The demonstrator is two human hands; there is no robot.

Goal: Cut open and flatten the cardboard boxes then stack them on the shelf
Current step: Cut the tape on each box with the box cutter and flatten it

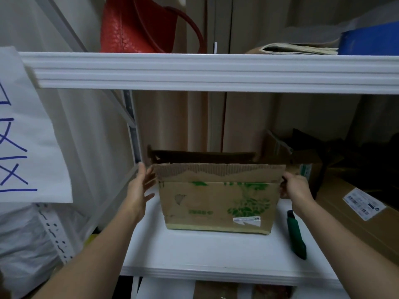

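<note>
At centre frame we see a box (218, 197) standing upright on the white shelf (194, 253), its top flaps up, the near flap's edge torn to bare corrugation and green print across its front face. Our left hand (138, 188) reaches to the box's upper left corner, fingers straight and spread apart, the fingertips at or just beside the flap edge; we cannot tell whether they touch it. Our right hand (295, 186) is at the box's upper right corner, fingers curled round that edge in a grip.

A green cutter (296, 234) lies flat on the shelf at lower right of the box, near but apart from it, just beside our right forearm. To the right of the frame a large flat carton (354, 216) with a white label lies at an angle, and behind it, in shadow, sits another carton (302, 162) touching or just beside the box's rear right corner.

Across the upper frame runs the ribbed edge of the upper shelf (216, 72). On it stand a red bag (138, 24) at upper centre-left, folded papers (298, 49) and a blue bin (369, 38) at upper right. At left hangs a white sheet (28, 134) marked in blue pen.
</note>
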